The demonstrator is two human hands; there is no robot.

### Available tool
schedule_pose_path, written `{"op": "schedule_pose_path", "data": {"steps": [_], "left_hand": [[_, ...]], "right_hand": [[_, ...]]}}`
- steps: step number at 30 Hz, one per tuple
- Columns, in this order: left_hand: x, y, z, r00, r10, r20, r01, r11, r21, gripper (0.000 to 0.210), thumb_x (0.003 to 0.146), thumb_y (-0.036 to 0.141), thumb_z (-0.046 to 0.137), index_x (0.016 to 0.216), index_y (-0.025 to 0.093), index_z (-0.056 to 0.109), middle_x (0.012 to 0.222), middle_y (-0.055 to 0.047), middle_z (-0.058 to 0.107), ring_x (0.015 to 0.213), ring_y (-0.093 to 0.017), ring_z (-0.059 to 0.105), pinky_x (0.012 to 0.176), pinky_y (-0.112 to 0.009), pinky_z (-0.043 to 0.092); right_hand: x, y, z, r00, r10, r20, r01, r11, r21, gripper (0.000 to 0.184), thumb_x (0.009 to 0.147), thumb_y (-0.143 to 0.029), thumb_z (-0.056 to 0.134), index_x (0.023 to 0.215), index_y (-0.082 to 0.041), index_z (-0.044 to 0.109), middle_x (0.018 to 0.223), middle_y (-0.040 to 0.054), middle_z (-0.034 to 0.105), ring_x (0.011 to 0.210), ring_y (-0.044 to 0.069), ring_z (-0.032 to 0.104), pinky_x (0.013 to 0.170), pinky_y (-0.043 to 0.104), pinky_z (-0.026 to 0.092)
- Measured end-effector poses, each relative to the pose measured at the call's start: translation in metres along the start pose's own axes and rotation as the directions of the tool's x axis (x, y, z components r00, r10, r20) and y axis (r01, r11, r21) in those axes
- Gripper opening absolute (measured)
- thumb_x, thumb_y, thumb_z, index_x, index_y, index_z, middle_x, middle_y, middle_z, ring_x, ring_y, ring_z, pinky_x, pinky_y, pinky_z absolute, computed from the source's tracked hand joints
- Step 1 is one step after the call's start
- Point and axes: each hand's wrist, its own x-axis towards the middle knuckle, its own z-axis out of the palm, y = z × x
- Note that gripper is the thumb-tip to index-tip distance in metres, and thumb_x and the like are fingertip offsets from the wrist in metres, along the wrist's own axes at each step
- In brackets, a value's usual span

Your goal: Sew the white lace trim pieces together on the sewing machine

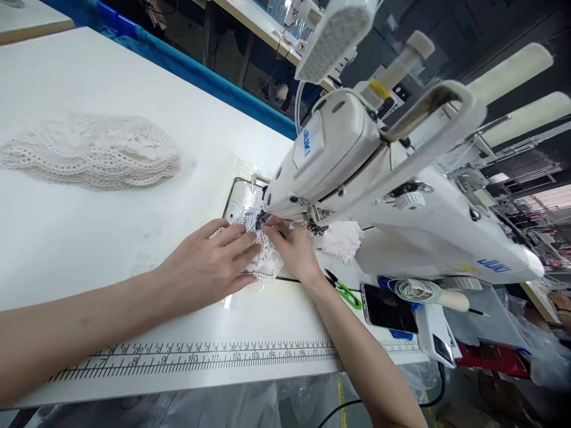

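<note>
A piece of white eyelet lace (pixel 270 263) lies under the needle area of a white sewing machine (pixel 334 142). My left hand (pixel 212 258) rests on the left part of this lace, palm down with its fingers stretched out. Close to the presser foot, my right hand (pixel 298 246) has its thumb and forefinger pinched at the lace edge. The fingertips there are partly hidden by the machine head. More gathered white lace (pixel 341 239) lies under the machine arm, just right of my right hand.
A stack of white lace (pixel 93 151) lies on the white table (pixel 187 333) at left. Right of my right wrist are green-handled thread snips (pixel 348 294), a phone (pixel 389 308) and a coil of pale cord (pixel 417 290). A ruler scale (pixel 236 355) runs along the table's front edge.
</note>
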Motion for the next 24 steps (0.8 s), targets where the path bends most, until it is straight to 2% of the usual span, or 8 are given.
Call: {"op": "schedule_pose_path", "data": {"steps": [2,5,9,12,18,20,22,24], "left_hand": [[-0.001,0.000,0.002,1.000,-0.008,-0.014,0.008,1.000,-0.010,0.029,0.103,0.038,0.062,0.116,0.016,0.076,0.121,-0.008,0.077,0.108,-0.025,0.068,0.094,-0.041,0.051],[-0.001,0.001,0.004,1.000,-0.018,-0.024,0.017,0.999,-0.029,0.030,0.104,0.039,0.059,0.115,0.016,0.075,0.120,-0.008,0.077,0.107,-0.025,0.068,0.094,-0.041,0.050],[-0.002,0.001,0.007,0.999,-0.022,-0.030,0.021,0.999,-0.043,0.031,0.104,0.040,0.059,0.115,0.014,0.073,0.119,-0.009,0.077,0.108,-0.025,0.067,0.093,-0.041,0.049],[-0.003,0.001,0.008,0.999,-0.027,-0.024,0.027,0.999,-0.036,0.034,0.105,0.041,0.056,0.119,0.015,0.072,0.119,-0.009,0.077,0.111,-0.025,0.066,0.095,-0.041,0.049],[-0.003,0.001,0.006,0.999,-0.040,-0.013,0.040,0.999,-0.034,0.031,0.105,0.041,0.057,0.116,0.017,0.074,0.121,-0.006,0.078,0.110,-0.024,0.068,0.094,-0.040,0.050],[-0.003,0.001,0.005,0.999,-0.038,-0.019,0.037,0.999,-0.037,0.030,0.106,0.040,0.056,0.114,0.018,0.074,0.121,-0.005,0.078,0.109,-0.023,0.069,0.094,-0.040,0.050],[-0.003,0.000,0.005,0.999,-0.028,-0.019,0.028,0.999,-0.032,0.031,0.106,0.040,0.056,0.116,0.017,0.074,0.120,-0.005,0.079,0.109,-0.024,0.069,0.095,-0.041,0.049],[-0.003,0.000,0.003,1.000,-0.016,-0.001,0.016,1.000,-0.018,0.031,0.106,0.040,0.056,0.118,0.018,0.074,0.122,-0.005,0.078,0.111,-0.024,0.069,0.096,-0.041,0.049]], "right_hand": [[0.000,-0.002,0.001,0.998,0.067,0.008,-0.068,0.988,0.141,0.013,0.089,-0.034,0.067,0.084,-0.022,0.070,0.091,0.0033,0.077,0.095,0.022,0.070,0.098,0.039,0.051],[0.000,-0.005,0.001,0.994,0.103,0.039,-0.109,0.974,0.201,0.017,0.085,-0.039,0.068,0.083,-0.022,0.069,0.094,0.0043,0.077,0.096,0.023,0.070,0.097,0.039,0.052],[-0.001,-0.005,0.000,0.994,0.082,0.073,-0.094,0.980,0.177,0.017,0.083,-0.039,0.069,0.079,-0.023,0.069,0.091,0.0039,0.076,0.097,0.024,0.069,0.103,0.042,0.050],[-0.001,-0.005,0.001,0.994,0.084,0.072,-0.094,0.985,0.144,0.013,0.083,-0.036,0.070,0.079,-0.023,0.070,0.089,0.0032,0.076,0.098,0.024,0.069,0.102,0.041,0.051],[-0.003,-0.002,0.003,0.996,0.085,-0.002,-0.085,0.992,0.095,0.013,0.086,-0.034,0.069,0.081,-0.022,0.071,0.092,0.0053,0.078,0.098,0.025,0.070,0.101,0.040,0.051],[-0.002,0.005,0.003,0.991,0.099,-0.094,-0.096,0.995,0.036,0.019,0.091,-0.038,0.066,0.092,-0.020,0.073,0.097,0.0086,0.078,0.099,0.026,0.070,0.096,0.039,0.054],[0.001,0.014,0.001,0.988,0.020,-0.151,-0.042,0.989,-0.140,0.026,0.096,-0.040,0.060,0.105,-0.018,0.072,0.100,0.0114,0.077,0.102,0.027,0.069,0.093,0.040,0.054],[0.004,0.023,-0.002,0.988,-0.144,-0.061,0.112,0.922,-0.370,0.028,0.100,-0.038,0.057,0.111,-0.017,0.071,0.098,0.0127,0.074,0.104,0.028,0.066,0.091,0.041,0.054]]}}
